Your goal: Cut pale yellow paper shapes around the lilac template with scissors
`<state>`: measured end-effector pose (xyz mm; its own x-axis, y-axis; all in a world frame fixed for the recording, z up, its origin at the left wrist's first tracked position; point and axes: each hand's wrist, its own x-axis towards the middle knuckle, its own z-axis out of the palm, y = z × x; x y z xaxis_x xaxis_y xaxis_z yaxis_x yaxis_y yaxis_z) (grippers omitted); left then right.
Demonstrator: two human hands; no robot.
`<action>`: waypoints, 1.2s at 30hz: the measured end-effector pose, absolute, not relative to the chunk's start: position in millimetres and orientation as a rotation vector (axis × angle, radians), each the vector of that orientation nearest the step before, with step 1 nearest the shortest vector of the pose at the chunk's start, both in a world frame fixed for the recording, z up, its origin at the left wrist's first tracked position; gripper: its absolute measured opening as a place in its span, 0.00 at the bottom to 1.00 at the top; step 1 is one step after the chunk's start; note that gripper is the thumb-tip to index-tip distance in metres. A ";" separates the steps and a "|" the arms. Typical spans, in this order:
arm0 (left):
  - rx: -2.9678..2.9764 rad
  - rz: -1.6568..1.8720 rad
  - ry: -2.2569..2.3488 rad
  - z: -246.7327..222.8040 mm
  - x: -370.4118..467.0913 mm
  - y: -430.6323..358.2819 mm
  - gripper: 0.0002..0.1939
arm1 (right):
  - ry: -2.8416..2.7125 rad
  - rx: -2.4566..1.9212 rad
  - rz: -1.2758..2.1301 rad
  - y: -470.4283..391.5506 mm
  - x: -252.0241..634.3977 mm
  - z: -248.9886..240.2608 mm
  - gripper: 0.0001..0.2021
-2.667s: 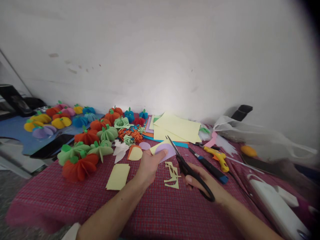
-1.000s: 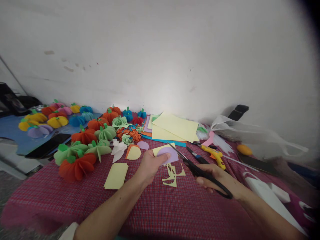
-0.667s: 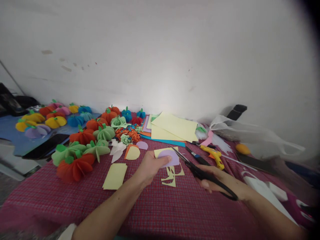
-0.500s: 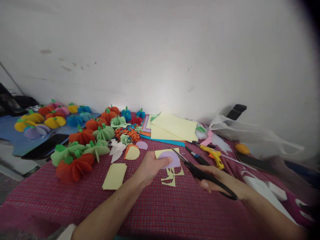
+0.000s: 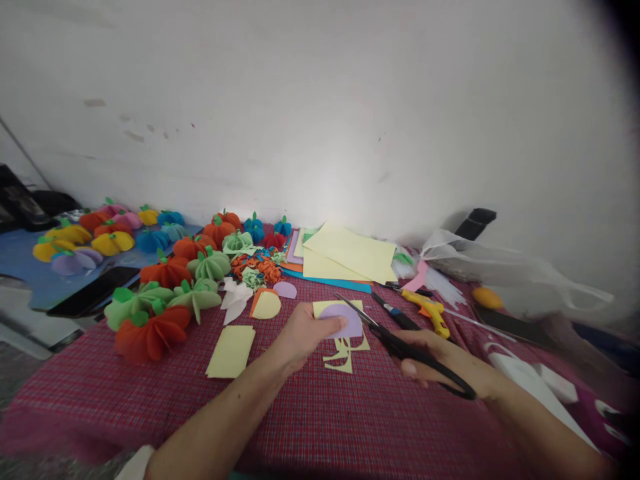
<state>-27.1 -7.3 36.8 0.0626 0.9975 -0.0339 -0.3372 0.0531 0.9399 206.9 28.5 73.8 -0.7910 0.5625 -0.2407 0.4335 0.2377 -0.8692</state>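
Note:
My left hand [image 5: 307, 333] pinches a purple rounded paper piece [image 5: 347, 320] laid over a pale yellow paper piece [image 5: 323, 307]. In my right hand [image 5: 430, 353] are black-handled scissors [image 5: 400, 343], their blades reaching over the edge of the held papers. Curved yellow offcuts [image 5: 345, 361] lie on the cloth just below. Left of my left hand are a stack of yellow paper rectangles [image 5: 233, 352], a rounded yellow piece [image 5: 267, 305] on an orange one, and a purple half-round [image 5: 285, 289].
Colourful paper pumpkins [image 5: 165, 272] crowd the left side. Paper sheets [image 5: 355, 253] lie at the back. A yellow glue gun [image 5: 425, 307], a utility knife [image 5: 395, 312] and a clear plastic bag [image 5: 500, 257] are to the right. The checked tablecloth [image 5: 320, 427] covers the table.
The view has shifted very slightly. Both hands, the papers and the scissors keep nearly the same positions.

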 end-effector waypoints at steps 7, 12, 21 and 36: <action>0.946 1.261 0.922 35.6 -27.4 -7.2 0.12 | -2.435 -1.054 1.472 28.8 212.1 74.9 0.25; 0.942 1.246 0.908 36.9 -27.5 -7.2 0.11 | -2.452 -1.046 1.422 29.1 214.0 77.3 0.25; 0.974 1.235 0.922 37.6 -27.7 -7.7 0.11 | -2.477 -0.955 1.566 31.9 211.9 84.3 0.18; 1.013 1.186 0.938 35.3 -27.9 -7.9 0.10 | -2.539 -1.019 1.581 39.6 220.6 92.8 0.19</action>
